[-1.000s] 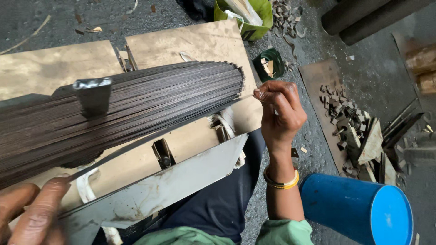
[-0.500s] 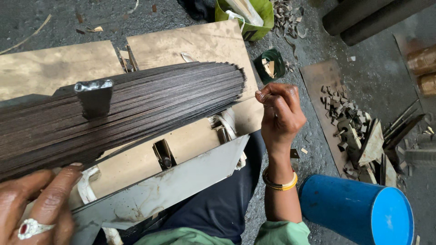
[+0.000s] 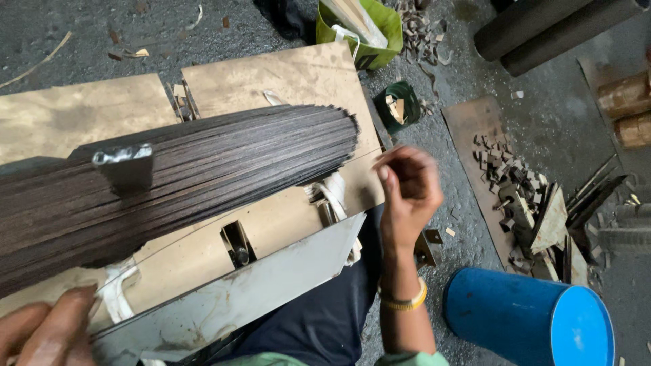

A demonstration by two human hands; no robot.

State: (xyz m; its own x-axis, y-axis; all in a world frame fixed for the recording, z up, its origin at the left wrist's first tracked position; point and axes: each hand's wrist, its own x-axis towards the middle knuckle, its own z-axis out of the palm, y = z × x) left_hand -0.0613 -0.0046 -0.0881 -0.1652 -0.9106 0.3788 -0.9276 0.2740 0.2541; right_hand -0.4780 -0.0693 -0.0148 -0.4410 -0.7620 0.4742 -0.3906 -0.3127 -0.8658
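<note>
A thick fan of thin dark metal strips [image 3: 203,183] lies across tan boards [image 3: 285,81], with a small dark clamp block [image 3: 125,168] sitting on it. My right hand [image 3: 407,193], blurred and wearing a yellow bangle, hovers just right of the strips' free end. Its fingertips are pinched together and I see nothing between them. My left hand [image 3: 44,332] is at the bottom left corner, mostly cut off. Its fingers rest by the low end of a long grey metal plate [image 3: 237,298] that leans along the board's front.
A blue drum [image 3: 529,322] lies on the floor at lower right. Beyond it are a rusty plate [image 3: 471,132] and a heap of metal offcuts [image 3: 536,210]. A green bag [image 3: 366,24], a small green tin [image 3: 400,105] and dark pipes [image 3: 549,30] lie at the top.
My right hand has drawn a little away from the strips' tip, down and to the right, and is now blurred. My left hand has slipped lower toward the frame corner.
</note>
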